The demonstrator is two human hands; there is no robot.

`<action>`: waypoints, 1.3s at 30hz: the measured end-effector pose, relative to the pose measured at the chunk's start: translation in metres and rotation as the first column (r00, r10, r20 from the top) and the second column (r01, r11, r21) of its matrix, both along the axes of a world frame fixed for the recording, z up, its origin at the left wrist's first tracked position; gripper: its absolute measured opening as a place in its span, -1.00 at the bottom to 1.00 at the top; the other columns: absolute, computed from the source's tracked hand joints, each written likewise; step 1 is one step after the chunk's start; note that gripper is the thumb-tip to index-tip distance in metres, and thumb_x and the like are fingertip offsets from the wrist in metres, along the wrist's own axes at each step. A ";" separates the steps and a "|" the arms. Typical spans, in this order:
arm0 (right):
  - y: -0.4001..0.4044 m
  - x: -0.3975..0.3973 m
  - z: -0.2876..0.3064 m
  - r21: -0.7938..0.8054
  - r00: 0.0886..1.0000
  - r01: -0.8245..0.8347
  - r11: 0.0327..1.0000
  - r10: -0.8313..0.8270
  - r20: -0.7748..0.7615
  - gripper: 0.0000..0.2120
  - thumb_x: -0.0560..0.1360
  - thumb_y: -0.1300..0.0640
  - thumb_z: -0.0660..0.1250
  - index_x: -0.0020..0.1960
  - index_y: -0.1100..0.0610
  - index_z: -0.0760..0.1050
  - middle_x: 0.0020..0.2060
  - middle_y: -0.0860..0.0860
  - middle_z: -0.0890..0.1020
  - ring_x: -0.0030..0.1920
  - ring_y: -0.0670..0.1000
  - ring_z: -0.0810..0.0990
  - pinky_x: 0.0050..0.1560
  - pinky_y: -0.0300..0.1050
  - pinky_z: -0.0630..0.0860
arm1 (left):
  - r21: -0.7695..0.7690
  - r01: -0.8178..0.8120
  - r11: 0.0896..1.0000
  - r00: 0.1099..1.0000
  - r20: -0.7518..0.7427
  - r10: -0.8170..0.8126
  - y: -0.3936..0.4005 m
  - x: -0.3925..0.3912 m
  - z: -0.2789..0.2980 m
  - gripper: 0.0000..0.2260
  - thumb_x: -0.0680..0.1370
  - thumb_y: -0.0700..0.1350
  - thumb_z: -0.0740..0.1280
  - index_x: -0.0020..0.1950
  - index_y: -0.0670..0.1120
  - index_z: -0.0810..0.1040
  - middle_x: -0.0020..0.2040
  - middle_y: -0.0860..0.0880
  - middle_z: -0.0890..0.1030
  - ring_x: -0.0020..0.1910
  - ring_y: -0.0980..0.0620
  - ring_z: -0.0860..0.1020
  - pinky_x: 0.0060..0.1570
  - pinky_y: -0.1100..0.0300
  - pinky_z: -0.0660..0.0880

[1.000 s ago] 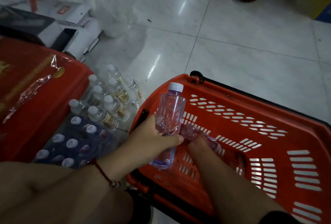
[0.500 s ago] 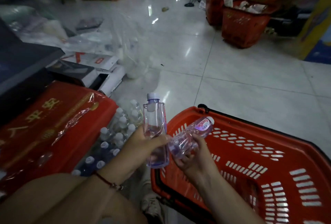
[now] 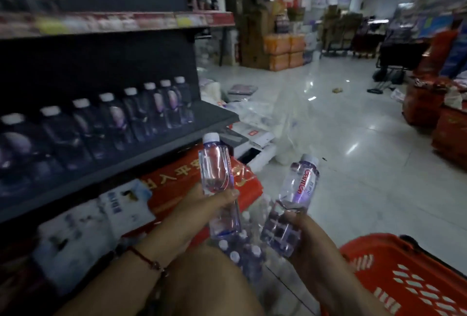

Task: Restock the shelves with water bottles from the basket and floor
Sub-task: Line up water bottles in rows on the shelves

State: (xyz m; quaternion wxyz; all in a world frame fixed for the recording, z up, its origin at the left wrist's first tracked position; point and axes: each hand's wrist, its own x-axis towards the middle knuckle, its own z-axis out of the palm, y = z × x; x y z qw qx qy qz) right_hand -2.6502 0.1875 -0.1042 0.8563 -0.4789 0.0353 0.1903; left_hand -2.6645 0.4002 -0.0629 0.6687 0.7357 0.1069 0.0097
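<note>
My left hand [image 3: 202, 208] grips an upright clear water bottle [image 3: 216, 166] with a white cap around its middle. My right hand [image 3: 302, 229] holds a second water bottle [image 3: 299, 189], tilted to the right, by its lower half. Both bottles hang above the floor, in front of a dark shelf [image 3: 141, 161] that carries a row of several white-capped bottles [image 3: 113, 118]. The red basket [image 3: 409, 277] sits at the lower right, below my right arm. A wrapped pack of bottles [image 3: 242, 252] lies on the floor between my hands.
Red cartons [image 3: 177, 189] and white packs [image 3: 106, 217] fill the space under the shelf. Loose plastic wrap and flat boxes [image 3: 252, 123] litter the floor beyond. More red baskets [image 3: 434, 116] stand at the right. The tiled aisle [image 3: 341, 138] stretches ahead.
Both hands rose out of the basket, each with a bottle, and moved left toward the shelf. The view swung up from the basket to the shelf and aisle.
</note>
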 end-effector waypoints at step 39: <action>0.586 -0.106 0.039 -0.470 0.754 -0.375 0.799 0.558 0.346 -0.74 0.39 0.27 0.51 0.03 0.10 0.57 -0.09 0.06 0.69 -0.09 0.10 0.65 0.00 0.02 0.62 | -0.099 -0.843 0.529 0.509 0.172 0.843 0.376 -0.271 0.004 -0.66 0.47 0.03 0.52 0.15 0.04 0.48 -0.01 0.01 0.68 -0.22 0.15 0.70 -0.13 0.11 0.59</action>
